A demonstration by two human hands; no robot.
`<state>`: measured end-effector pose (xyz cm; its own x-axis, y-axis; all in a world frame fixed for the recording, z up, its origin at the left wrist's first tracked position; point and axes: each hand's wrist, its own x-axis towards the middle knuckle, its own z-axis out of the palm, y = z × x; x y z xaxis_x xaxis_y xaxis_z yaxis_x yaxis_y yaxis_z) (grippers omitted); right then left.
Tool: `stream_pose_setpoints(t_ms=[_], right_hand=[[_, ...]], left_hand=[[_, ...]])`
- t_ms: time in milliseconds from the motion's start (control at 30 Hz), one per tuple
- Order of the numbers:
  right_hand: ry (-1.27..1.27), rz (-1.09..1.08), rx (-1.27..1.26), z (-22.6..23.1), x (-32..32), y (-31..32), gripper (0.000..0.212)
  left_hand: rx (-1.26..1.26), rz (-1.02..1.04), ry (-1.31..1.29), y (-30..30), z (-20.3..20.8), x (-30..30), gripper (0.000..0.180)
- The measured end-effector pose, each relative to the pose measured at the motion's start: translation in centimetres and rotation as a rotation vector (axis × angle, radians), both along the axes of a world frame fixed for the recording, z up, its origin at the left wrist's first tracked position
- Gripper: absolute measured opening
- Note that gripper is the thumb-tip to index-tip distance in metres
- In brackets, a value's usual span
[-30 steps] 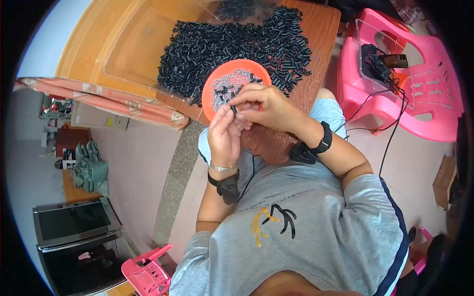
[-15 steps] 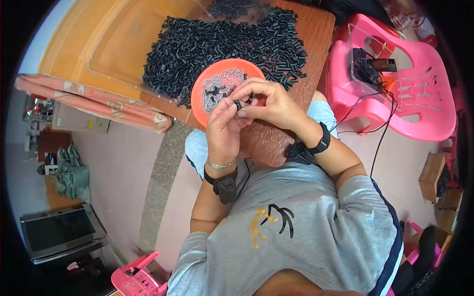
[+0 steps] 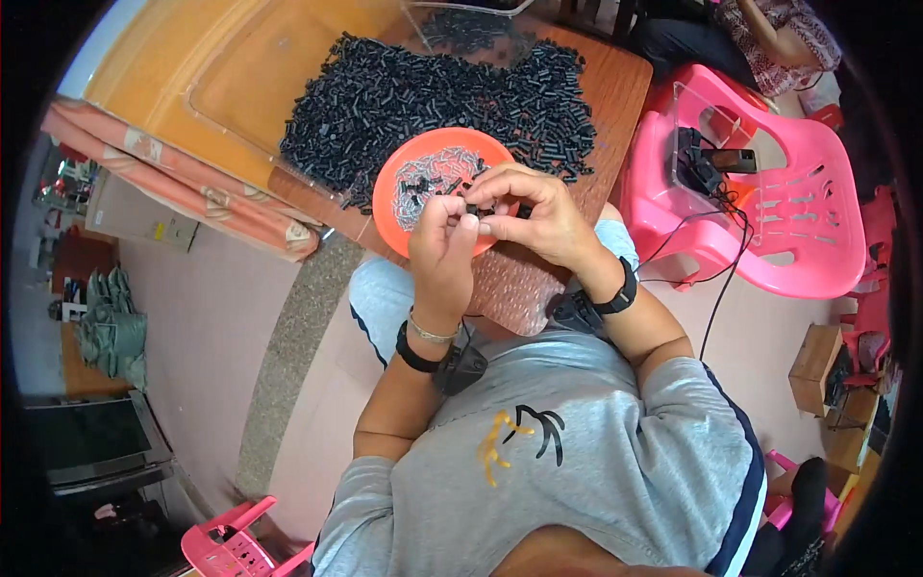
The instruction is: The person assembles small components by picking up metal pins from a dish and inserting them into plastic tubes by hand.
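Observation:
Both my hands meet over the right part of an orange-red plastic bowl [image 3: 386,183]. Between the fingertips of my left hand [image 3: 444,245] and my right hand [image 3: 540,216] is a small black cylindrical piece [image 3: 472,209], partly covered by the fingers. Both hands are closed in a pinch on it. Inside the bowl lie many small silvery pins [image 3: 413,207], with several black pieces among them. Behind the bowl spreads a large heap of short black cylindrical pieces [image 3: 423,87].
The wooden table [image 3: 615,87] carries the heap, with a clear plastic tray [image 3: 240,135] at its left. To the right stands a pink plastic chair [image 3: 808,212] holding a black device and cables [image 3: 707,163]. Another person [image 3: 779,48] sits at the far right.
My view has shifted slightly, so more of the far person shows. My fingers have regrouped, staying pinched together over the bowl.

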<state>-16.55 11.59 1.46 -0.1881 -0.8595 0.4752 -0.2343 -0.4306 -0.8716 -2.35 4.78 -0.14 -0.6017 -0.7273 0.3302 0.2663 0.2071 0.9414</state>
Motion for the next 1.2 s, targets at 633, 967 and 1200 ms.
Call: stream_pose_setpoints(t_ms=[633,967,1200], right_hand=[[0.266,-0.206,-0.019,0.1,1.5,0.3,0.026],[0.234,-0.152,0.018,1.2,0.4,0.7,0.021],[0.17,-0.134,0.03,1.2,0.4,0.8,0.023]], left_hand=[[0.547,-0.161,0.15,0.4,1.0,0.1,0.016],[0.422,-0.25,-0.031,-1.1,0.6,0.7,0.018],[0.538,-0.294,0.024,-0.4,1.2,0.4,0.017]])
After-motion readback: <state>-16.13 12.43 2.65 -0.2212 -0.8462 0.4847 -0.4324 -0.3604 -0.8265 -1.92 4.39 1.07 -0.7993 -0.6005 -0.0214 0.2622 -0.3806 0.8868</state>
